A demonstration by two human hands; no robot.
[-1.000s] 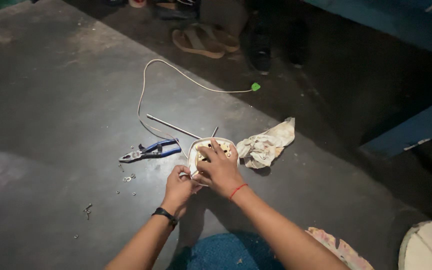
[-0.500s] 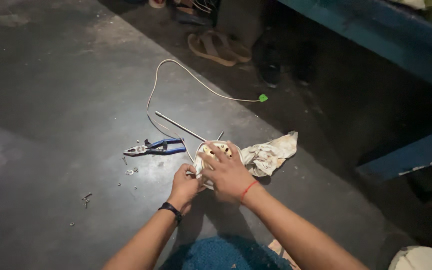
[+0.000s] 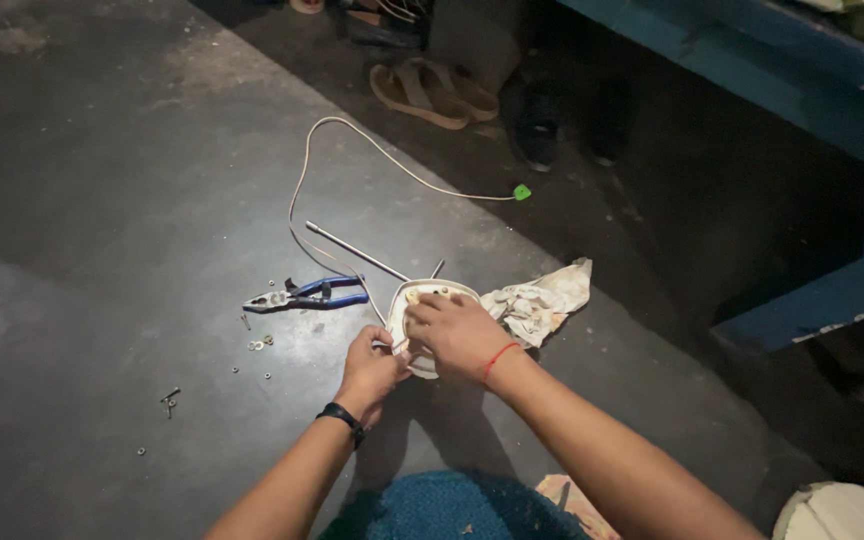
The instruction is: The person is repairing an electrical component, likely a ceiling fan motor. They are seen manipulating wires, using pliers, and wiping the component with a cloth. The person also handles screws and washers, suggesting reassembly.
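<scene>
**Dark floor, white round fitting held in two hands**

Setting: dark grey concrete floor (image 3: 102, 180), dimly lit; the person sits low over it, with blue cloth at the bottom edge of the view.

1. Left hand (image 3: 370, 366), black band at the wrist. Fingers curled closed at the near-left edge of the fitting, apparently pinching its rim or a wire there; exactly what it grips cannot be told.
2. Right hand (image 3: 457, 332), red thread at the wrist. Laid palm-down over the top of the fitting, fingers bent around it, likely to steady it against the floor.
3. White round fitting (image 3: 430, 296). Rests on the floor between the hands, mostly covered; only its far rim shows.
4. Crumpled pale rag (image 3: 542, 300). Touching the fitting on its right.
5. Small screws and washers (image 3: 257, 345). Scattered to the left, near enough to reach.
6. Blue-handled pliers (image 3: 307, 295). Lying flat just left of the fitting.
7. Thin metal rod (image 3: 357, 252). Lies slantwise beyond the fitting.
8. White cord (image 3: 352, 140). Loops away and ends in a green tip (image 3: 522, 192).
9. Sandals (image 3: 432, 92) and dark shoes. At the far edge, beside a blue bench (image 3: 802, 90).
</scene>
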